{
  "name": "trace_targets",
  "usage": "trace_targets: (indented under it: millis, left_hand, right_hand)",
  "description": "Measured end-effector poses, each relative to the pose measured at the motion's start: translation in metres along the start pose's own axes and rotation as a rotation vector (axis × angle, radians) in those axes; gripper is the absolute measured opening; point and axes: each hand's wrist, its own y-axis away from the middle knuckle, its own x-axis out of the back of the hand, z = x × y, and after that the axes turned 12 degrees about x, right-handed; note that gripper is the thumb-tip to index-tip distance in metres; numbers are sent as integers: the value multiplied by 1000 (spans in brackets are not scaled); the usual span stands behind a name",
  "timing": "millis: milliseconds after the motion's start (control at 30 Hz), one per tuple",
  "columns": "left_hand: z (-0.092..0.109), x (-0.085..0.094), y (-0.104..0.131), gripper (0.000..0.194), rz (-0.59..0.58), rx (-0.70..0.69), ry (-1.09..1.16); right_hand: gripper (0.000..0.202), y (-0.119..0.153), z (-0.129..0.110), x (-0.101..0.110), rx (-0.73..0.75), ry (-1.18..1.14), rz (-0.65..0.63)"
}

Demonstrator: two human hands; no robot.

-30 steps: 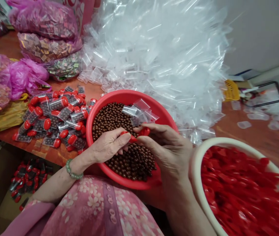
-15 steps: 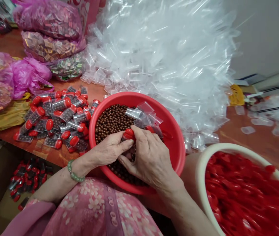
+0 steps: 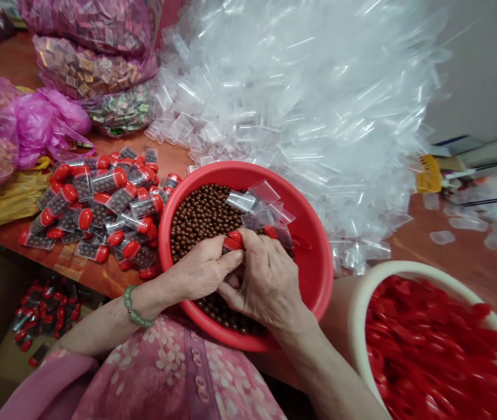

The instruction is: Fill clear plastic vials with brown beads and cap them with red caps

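Observation:
Over the red bowl (image 3: 325, 274), my left hand (image 3: 202, 265) and my right hand (image 3: 266, 274) meet, both closed around a small container with a red cap (image 3: 233, 240). Its body is mostly hidden by my fingers. Small brown balls (image 3: 200, 216) fill the bowl's left side and show below my hands. Clear plastic containers (image 3: 263, 207), some with red caps, rest in the bowl just beyond my right hand.
Filled red-capped containers (image 3: 108, 204) are heaped left of the bowl, with more in a cardboard box (image 3: 1, 364) below. Empty clear containers (image 3: 296, 99) form a large pile behind. A cream bucket (image 3: 357, 315) of red parts stands right; pink bags (image 3: 91, 29) sit back left.
The view has shifted slightly. Both hands stay together on the red-capped container, with only small finger movement.

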Motion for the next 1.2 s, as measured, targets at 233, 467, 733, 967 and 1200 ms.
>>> trace_targets:
  millis: [233, 467, 733, 967, 1200]
  left_hand:
    - [2, 1, -2, 18, 41, -56, -99]
    - [6, 1, -2, 27, 3, -100, -193]
    - [10, -2, -1, 16, 97, 13, -364]
    - [7, -2, -2, 14, 93, -31, -324]
    - [12, 8, 8, 17, 111, -113, -440]
  right_hand:
    - [63, 1, 2, 3, -22, -51, -40]
    - [67, 3, 0, 0, -31, -60, 36]
    - [66, 8, 3, -2, -6, -9, 103]
    - [65, 8, 2, -2, -74, -167, 42]
    - [38, 6, 14, 16, -314, -732, 35]
